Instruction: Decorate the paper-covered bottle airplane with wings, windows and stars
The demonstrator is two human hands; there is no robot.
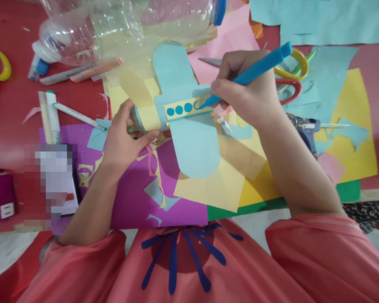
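A light blue paper airplane model with rounded wings lies in front of me. Along its body runs a yellow strip with three filled blue dots and a partly drawn blue outline. My right hand grips a blue marker, its tip touching the strip by that outline. My left hand is curled around the model's left end, where a yellow paper band wraps it; thumb and fingers rest on either side of that end.
Clear plastic bottles lie at the back. Scissors with yellow and red handles lie by my right hand, and a glue gun sits further right. Markers, a phone and paper scraps lie to the left and front.
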